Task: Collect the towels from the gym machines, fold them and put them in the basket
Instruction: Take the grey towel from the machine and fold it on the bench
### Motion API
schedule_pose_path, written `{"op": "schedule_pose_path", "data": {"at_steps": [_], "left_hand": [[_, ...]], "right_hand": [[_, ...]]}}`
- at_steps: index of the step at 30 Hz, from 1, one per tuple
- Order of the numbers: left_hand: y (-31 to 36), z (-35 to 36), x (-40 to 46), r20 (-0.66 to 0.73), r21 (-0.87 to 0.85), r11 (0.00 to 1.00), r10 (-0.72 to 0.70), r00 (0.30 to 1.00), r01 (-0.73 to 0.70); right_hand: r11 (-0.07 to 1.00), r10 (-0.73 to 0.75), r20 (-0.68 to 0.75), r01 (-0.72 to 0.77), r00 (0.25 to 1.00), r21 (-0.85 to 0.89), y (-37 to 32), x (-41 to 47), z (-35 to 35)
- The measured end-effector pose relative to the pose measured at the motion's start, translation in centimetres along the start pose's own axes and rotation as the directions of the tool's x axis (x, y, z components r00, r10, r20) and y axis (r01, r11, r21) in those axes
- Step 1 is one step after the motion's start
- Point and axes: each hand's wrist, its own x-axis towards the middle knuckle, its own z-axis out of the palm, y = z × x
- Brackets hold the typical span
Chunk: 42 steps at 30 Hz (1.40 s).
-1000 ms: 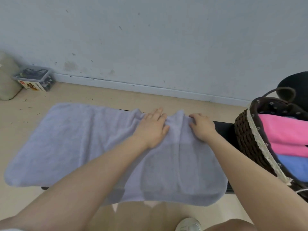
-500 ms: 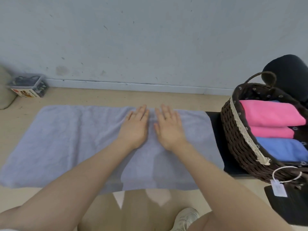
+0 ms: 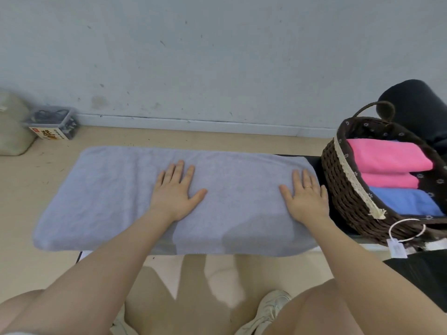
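Observation:
A pale lavender towel (image 3: 108, 189) lies spread flat along a black bench (image 3: 316, 165), folded lengthwise into a long strip. My left hand (image 3: 174, 192) presses flat on its middle, fingers straight. My right hand (image 3: 304, 197) lies flat near the towel's right end, a ring on one finger. To the right stands a dark wicker basket (image 3: 343, 194) on the bench, holding two folded pink towels (image 3: 384, 158) and a folded blue towel (image 3: 401, 201).
A pale wall (image 3: 217, 56) runs behind the bench. On the floor at the far left are a clear plastic box (image 3: 52, 125) and a pale sack (image 3: 12, 126). A black padded roll (image 3: 418, 110) sits behind the basket. My knees and a white shoe (image 3: 266, 310) are below.
My hands, side by side at the towel's middle half a second ago, have slid apart; the right hand moved to the right end. The towel lies smoother and flatter than before.

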Motion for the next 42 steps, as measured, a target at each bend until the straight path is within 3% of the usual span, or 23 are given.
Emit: {"op": "schedule_pose_path", "data": {"at_steps": [3, 5, 8, 11, 13, 17, 20, 23, 26, 29, 32, 35, 36, 39, 42], "left_hand": [[0.3, 0.0, -1.2, 0.025, -0.017, 1.0, 0.001, 1.0, 0.0], [1.2, 0.0, -2.4, 0.026, -0.033, 0.999, 0.04, 0.999, -0.039], [3.2, 0.8, -4.9, 0.009, -0.023, 0.982, 0.186, 0.983, -0.185], [4.5, 1.8, -6.8, 0.006, 0.058, 0.969, 0.242, 0.97, -0.242], [4.6, 2.0, -7.3, -0.022, 0.054, 0.981, 0.19, 0.982, -0.189], [5.3, 1.9, -8.0, 0.019, 0.022, 0.998, 0.065, 0.998, -0.065], [7.1, 1.2, -7.9, 0.033, 0.001, 0.999, 0.036, 0.999, -0.036], [10.1, 0.6, -7.6, 0.03, 0.015, 0.971, 0.238, 0.971, -0.239], [13.7, 0.9, -7.4, 0.057, 0.059, 0.901, 0.427, 0.903, -0.43], [16.4, 1.7, -7.3, 0.124, 0.081, 0.879, 0.459, 0.88, -0.47], [17.1, 1.9, -7.2, 0.158, 0.089, 0.9, 0.41, 0.898, -0.427], [17.2, 1.7, -7.4, 0.227, 0.131, 0.885, 0.412, 0.883, -0.447], [17.3, 1.6, -7.6, 0.252, 0.142, 0.881, 0.408, 0.877, -0.451], [17.9, 1.7, -8.0, 0.284, 0.191, 0.867, 0.4, 0.871, -0.461], [18.2, 1.8, -8.1, 0.288, 0.21, 0.862, 0.397, 0.872, -0.461]], "right_hand": [[0.999, 0.025, -0.031, -0.026, 0.999, -0.025, -0.6, -1.1, -0.1], [0.991, -0.134, -0.043, 0.133, 0.99, -0.027, -2.5, -2.8, 0.2], [0.904, -0.427, -0.006, 0.426, 0.904, -0.039, -5.9, -6.8, 1.6], [0.826, -0.557, 0.057, 0.56, 0.829, -0.07, -7.1, -9.6, 3.1], [0.857, -0.512, 0.02, 0.512, 0.859, -0.05, -5.7, -9.8, 3.4], [0.965, -0.263, -0.043, 0.263, 0.964, -0.009, 0.3, -10.2, 3.8], [0.98, -0.094, -0.119, 0.113, 0.988, 0.165, 4.0, -10.5, 3.6], [0.83, 0.154, -0.28, 0.03, 0.948, 0.557, 6.1, -10.7, 3.1], [0.639, 0.303, -0.216, -0.029, 0.928, 0.768, 6.8, -10.4, 2.6], [0.502, 0.358, -0.141, -0.063, 0.923, 0.863, 6.3, -9.8, 2.3], [0.273, 0.475, 0.003, -0.151, 0.88, 0.95, 5.6, -9.5, 2.6], [-0.022, 0.439, 0.181, -0.19, 0.88, 0.981, 5.7, -9.6, 3.1], [-0.062, 0.37, 0.211, -0.203, 0.905, 0.977, 5.8, -9.9, 3.0], [0.009, 0.136, 0.233, -0.236, 0.963, 0.972, 6.1, -11.3, 2.1], [0.095, -0.002, 0.24, -0.239, 0.971, 0.966, 6.8, -11.6, 2.0]]}}
